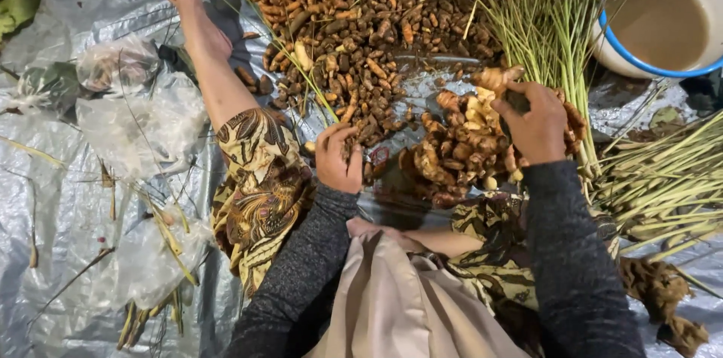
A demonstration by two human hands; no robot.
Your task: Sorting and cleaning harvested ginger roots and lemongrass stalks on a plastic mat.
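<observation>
Here, a knobbly piece of ginger root (495,79) sits at the far edge of a heap of ginger rhizomes (459,151) in front of the person's lap, and the right hand (536,126) grips it, fingers curled closed around its near end. The left hand (338,158) rests just beside that heap, at the near edge of a much larger spread of small brown turmeric roots (354,19); its fingers are bent inward over a few of these roots (whether they actually pinch one cannot be told). Both forearms wear dark grey sleeves. To the right of the ginger lie bundles of green lemongrass stalks (550,34), more of them fanned out lower right. Beyond these, at the top right corner, stands a white basin with a blue rim (611,64) holding murky brown water. Everything lies on a grey plastic sheet (60,200) on the ground, where the person's bare leg (203,57) stretches out left of the turmeric, above a patterned batik cloth (260,185).
</observation>
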